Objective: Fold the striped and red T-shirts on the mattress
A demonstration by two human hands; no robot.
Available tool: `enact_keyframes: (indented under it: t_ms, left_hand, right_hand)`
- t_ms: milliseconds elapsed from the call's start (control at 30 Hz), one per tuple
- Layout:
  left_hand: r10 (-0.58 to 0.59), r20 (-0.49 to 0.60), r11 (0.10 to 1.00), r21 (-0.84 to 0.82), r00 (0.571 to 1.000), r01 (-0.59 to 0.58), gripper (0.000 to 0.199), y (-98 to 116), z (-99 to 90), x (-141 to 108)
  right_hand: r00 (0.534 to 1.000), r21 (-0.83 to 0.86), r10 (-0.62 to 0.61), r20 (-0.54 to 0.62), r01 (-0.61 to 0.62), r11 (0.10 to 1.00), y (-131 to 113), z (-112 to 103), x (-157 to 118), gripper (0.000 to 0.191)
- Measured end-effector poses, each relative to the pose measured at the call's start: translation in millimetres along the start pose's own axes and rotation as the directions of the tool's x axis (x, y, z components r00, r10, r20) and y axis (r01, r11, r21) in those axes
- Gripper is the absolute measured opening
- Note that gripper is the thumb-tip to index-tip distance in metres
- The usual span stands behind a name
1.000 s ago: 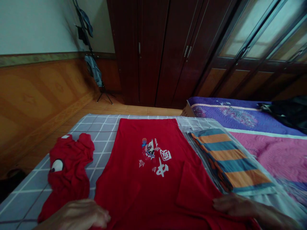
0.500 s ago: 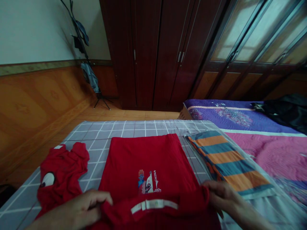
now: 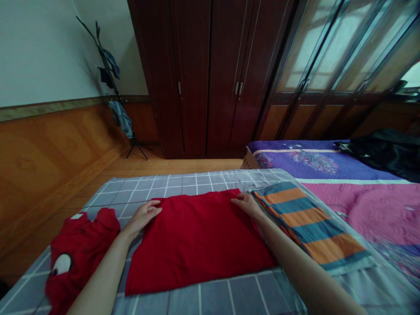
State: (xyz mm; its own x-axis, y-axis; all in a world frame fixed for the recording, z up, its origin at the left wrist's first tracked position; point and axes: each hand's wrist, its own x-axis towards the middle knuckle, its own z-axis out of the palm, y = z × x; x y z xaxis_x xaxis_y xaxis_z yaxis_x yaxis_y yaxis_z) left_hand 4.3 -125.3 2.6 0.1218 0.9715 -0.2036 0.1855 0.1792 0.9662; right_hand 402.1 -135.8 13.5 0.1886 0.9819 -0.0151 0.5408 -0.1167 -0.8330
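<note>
A red garment point(image 3: 200, 240) lies folded into a flat, wide shape on the grey checked cloth point(image 3: 183, 299), its printed front and collar out of sight. At its far left corner, my left hand point(image 3: 144, 215) has its fingers closed on the fabric edge. My right hand point(image 3: 248, 204) pinches the far right corner. To the left, a crumpled red garment with an eye print point(image 3: 83, 245) lies near my left forearm. An orange and teal striped cloth point(image 3: 305, 218) rests folded beside my right forearm.
Behind the checked surface's far edge stands a dark red wardrobe point(image 3: 197, 87). A coat stand point(image 3: 110, 72) with hanging items is at the back left. On the right is a bed with a purple and pink cover point(image 3: 367, 210) and a black garment point(image 3: 387, 148).
Both hands have moved away from me to the far edge, taking the collar end with them. The red garment is now folded over, covering its print.
</note>
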Motion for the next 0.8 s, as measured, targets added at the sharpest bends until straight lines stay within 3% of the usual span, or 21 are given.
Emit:
enact_keyframes:
  t_ms: [367,600,800]
  left_hand:
    - [0.071,-0.013,0.996,0.061,0.997,-0.070,0.052,-6,3.2,3]
    - [0.102,0.000,0.987,0.123,0.995,-0.101,0.046,1,2.8,-2]
    - [0.111,0.109,0.959,0.251,0.988,-0.135,0.052,-7,0.6,-1]
  right_hand:
    - [0.996,-0.299,-0.001,-0.095,-0.028,0.954,16,13,10,0.019]
    - [0.997,-0.263,-0.072,-0.039,0.059,0.963,25,11,11,0.022]
    - [0.996,-0.190,-0.086,0.028,0.090,0.978,25,8,11,0.022]
